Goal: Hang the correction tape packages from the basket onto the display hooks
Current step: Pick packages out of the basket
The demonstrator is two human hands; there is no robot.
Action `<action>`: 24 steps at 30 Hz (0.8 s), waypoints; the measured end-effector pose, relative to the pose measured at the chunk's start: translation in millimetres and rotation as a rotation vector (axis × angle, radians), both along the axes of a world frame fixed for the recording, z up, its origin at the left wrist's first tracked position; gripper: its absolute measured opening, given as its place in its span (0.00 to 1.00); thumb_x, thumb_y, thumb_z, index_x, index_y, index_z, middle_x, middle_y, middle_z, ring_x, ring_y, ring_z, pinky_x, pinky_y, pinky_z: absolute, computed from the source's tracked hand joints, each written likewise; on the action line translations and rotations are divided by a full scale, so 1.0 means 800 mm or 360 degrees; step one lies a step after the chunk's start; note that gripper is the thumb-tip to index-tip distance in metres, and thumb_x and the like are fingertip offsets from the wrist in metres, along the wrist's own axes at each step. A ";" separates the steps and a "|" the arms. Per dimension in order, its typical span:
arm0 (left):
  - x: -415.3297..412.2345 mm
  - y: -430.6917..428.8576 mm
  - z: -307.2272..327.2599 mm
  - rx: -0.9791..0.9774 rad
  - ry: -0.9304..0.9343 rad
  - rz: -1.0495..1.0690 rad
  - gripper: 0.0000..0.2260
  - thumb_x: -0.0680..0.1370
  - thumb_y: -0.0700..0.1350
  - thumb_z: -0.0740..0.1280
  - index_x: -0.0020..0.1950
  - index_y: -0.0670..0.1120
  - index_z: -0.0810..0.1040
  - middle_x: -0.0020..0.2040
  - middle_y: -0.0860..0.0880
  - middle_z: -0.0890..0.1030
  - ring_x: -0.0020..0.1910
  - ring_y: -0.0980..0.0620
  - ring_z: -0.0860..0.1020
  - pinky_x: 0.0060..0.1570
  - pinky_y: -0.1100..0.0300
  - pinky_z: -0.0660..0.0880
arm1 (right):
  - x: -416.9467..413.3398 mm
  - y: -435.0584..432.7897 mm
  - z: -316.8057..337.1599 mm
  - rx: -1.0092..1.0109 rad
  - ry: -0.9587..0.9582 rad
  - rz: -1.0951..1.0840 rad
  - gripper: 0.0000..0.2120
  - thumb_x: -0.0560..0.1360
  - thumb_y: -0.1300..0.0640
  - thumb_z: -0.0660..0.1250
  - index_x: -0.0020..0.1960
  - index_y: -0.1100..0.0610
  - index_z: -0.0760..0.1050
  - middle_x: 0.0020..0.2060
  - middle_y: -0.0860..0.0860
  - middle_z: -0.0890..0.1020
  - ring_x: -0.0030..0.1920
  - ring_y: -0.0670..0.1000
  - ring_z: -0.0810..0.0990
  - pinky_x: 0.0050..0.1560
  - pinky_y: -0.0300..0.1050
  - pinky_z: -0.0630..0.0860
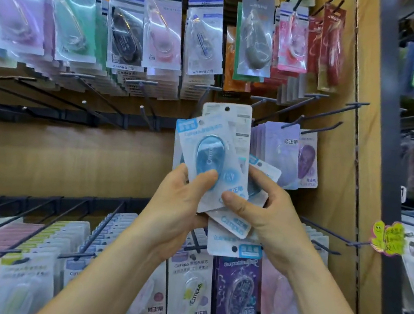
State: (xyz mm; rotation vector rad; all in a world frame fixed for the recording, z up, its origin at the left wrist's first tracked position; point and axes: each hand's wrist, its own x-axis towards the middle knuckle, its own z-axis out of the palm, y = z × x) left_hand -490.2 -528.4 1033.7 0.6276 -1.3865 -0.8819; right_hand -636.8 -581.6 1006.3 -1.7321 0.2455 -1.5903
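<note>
Between left hand (pixel 178 195) and right hand (pixel 265 208): gripped correction tape packages (pixel 211 157).

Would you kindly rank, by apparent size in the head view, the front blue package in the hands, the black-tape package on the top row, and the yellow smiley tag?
1. front blue package, largest, though nearest the camera
2. black-tape package
3. yellow smiley tag, clearly smallest

Blue-and-white correction tape packages (pixel 211 157)

Front package (pixel 211 155) hides most rear packages (pixel 231 241).
</note>
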 end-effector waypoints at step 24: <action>0.047 0.018 -0.023 -0.0191 -0.0311 0.0295 0.09 0.79 0.43 0.65 0.59 0.47 0.78 0.49 0.50 0.86 0.46 0.52 0.85 0.36 0.60 0.81 | 0.012 0.016 0.029 -0.0058 -0.0066 -0.0318 0.06 0.74 0.52 0.71 0.43 0.53 0.84 0.42 0.46 0.87 0.45 0.45 0.84 0.45 0.38 0.81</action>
